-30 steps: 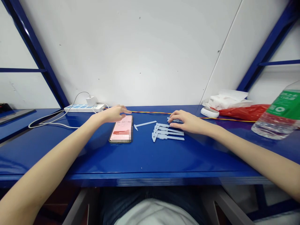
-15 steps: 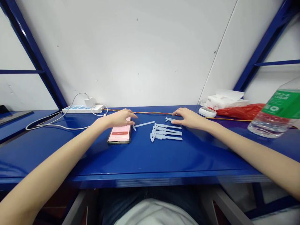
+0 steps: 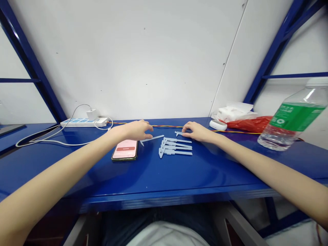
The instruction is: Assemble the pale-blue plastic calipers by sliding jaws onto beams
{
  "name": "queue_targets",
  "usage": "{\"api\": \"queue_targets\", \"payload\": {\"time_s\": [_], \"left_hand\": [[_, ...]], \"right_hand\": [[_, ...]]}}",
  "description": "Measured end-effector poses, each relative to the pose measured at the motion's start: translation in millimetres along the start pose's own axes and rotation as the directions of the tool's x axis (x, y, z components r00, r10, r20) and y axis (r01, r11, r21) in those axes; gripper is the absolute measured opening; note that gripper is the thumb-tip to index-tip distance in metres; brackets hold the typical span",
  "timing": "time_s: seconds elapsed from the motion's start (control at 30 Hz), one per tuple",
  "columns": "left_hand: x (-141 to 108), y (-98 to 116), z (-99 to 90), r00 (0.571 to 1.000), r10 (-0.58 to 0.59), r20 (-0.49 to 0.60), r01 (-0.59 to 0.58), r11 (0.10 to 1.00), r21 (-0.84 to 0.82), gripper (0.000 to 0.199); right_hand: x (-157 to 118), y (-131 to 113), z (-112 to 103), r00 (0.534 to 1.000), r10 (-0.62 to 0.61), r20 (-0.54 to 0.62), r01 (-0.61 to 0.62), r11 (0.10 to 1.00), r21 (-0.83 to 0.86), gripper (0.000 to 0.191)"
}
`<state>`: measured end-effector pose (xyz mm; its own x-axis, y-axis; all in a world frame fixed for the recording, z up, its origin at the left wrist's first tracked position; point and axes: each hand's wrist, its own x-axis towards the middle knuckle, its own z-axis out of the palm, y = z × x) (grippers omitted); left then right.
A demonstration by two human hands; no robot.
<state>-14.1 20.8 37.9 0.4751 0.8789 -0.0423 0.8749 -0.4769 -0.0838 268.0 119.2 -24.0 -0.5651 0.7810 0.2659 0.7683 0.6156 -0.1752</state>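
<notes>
The person's left hand (image 3: 140, 130) hangs over the top end of a phone (image 3: 125, 150) on the blue table (image 3: 153, 177). Its thumb and fingers are spread apart. The lone plastic caliper (image 3: 155, 138) lies just beside the thumb, a bit slanted, and it is hard to tell if they touch.

The right hand (image 3: 196, 131) has its fingers bent at the far caliper (image 3: 179, 133), which is partly hidden under them. You cannot tell if they pinch it or just rest there.

It looks part done. At least 3 calipers sit in a close bunch (image 3: 171, 152) between the 2 hands, all pointing nearly the same way. The other 2 lie outside that bunch, 1 near each hand. A water bottle (image 3: 294, 116) stands well apart.
</notes>
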Motion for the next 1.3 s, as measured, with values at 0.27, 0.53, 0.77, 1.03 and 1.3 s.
{"api": "queue_targets", "payload": {"time_s": [0.27, 0.53, 0.77, 1.03, 1.3], "left_hand": [[22.7, 16.5, 11.8, 0.982, -0.16, 0.102, 0.154, 0.986, 0.064, 0.022], [20.8, 10.8, 14.6, 0.982, -0.152, 0.114, 0.155, 0.988, -0.017, 0.021], [26.2, 6.8, 26.3, 0.998, -0.054, -0.025, 0.053, 0.999, -0.005, 0.016], [17.5, 4.3, 15.3, 0.98, 0.055, -0.192, -0.006, 0.97, 0.244, 0.022], [-3.9, -10.4, 15.3, 0.883, 0.212, -0.419, -0.069, 0.941, 0.331, 0.027]], "right_hand": [[-8.0, -13.8, -8.9, 1.0, -0.015, 0.022, 0.015, 1.0, 0.009, 0.023], [-7.6, -21.1, -0.8, 0.999, -0.027, -0.035, 0.027, 1.0, -0.017, 0.015], [-9.1, -23.2, -4.4, 0.99, -0.027, -0.141, 0.027, 1.0, -0.003, 0.015], [-14.8, -28.8, -12.6, 0.955, -0.162, -0.249, 0.166, 0.986, -0.003, 0.01], [-25.0, -48.6, -16.1, 0.866, -0.413, -0.284, 0.396, 0.911, -0.116, 0.008]]}}
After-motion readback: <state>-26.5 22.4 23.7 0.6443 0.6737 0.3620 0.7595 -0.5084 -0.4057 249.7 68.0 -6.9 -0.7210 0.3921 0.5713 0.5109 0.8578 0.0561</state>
